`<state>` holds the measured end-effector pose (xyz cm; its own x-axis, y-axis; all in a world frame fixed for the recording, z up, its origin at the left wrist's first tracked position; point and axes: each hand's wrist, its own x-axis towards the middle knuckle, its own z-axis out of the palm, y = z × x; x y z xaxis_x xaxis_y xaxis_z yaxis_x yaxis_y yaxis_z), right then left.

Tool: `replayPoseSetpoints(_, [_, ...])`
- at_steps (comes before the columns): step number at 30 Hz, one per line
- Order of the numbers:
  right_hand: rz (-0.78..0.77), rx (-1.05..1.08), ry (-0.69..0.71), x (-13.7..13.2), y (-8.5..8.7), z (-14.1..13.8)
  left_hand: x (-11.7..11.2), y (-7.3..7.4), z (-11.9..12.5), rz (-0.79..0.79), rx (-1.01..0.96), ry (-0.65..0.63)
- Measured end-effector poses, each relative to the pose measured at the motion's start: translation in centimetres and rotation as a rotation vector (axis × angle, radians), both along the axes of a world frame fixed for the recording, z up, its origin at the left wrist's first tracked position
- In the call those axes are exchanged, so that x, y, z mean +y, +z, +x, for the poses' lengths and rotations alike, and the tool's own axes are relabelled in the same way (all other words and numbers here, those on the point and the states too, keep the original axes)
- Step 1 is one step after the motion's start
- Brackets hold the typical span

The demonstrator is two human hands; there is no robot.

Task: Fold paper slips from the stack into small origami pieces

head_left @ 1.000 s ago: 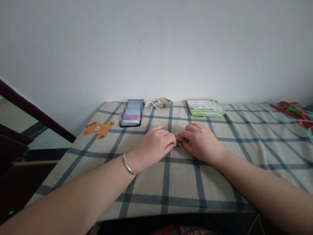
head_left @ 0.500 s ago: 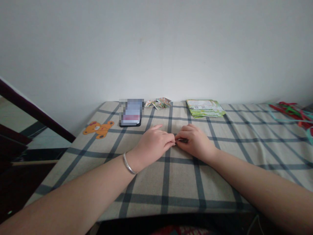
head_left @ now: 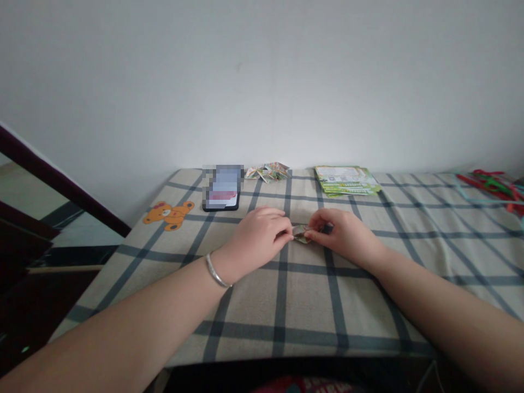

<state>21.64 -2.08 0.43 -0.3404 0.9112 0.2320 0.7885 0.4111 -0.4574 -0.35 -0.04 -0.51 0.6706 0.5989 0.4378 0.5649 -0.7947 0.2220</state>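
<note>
Between my two hands is a small folded piece of printed paper (head_left: 301, 233), whitish with green and brown patches. My left hand (head_left: 264, 232), with a silver bangle at the wrist, pinches its left end between thumb and fingers. On the right end, the thumb and forefinger of my right hand (head_left: 333, 234) are closed. Both hands are low over the checked tablecloth (head_left: 307, 305). Fingers cover the paper's two ends. Behind my left hand, several similar folded paper pieces (head_left: 268, 172) lie by the wall.
A phone (head_left: 223, 188) with a blurred screen lies at the back left, near an orange bear picture (head_left: 169, 215). A stack of green printed cards (head_left: 346, 181) lies at the back right. Red and green strips (head_left: 493, 185) sit at the far right. A white wall (head_left: 262, 82) rises behind.
My right hand has moved a little to the right, away from my left, and the folded paper now shows between them. The left hand's fingers have curled in more.
</note>
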Motion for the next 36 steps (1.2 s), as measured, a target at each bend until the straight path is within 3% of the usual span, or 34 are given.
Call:
replayPoseSetpoints(9, [0.017, -0.046, 0.004, 0.3, 0.1, 0.1, 1.3, -1.4, -0.3, -0.038, -0.095, 0.049])
replayPoseSetpoints(19, [0.094, -0.034, 0.103, 0.9, -0.9, -0.4, 0.9, -1.2, -0.2, -0.031, -0.053, 0.104])
replayPoseSetpoints(36, [0.097, -0.080, 0.101, 1.3, -1.1, -0.7, 1.2, -1.4, -0.1, -0.013, -0.023, 0.099])
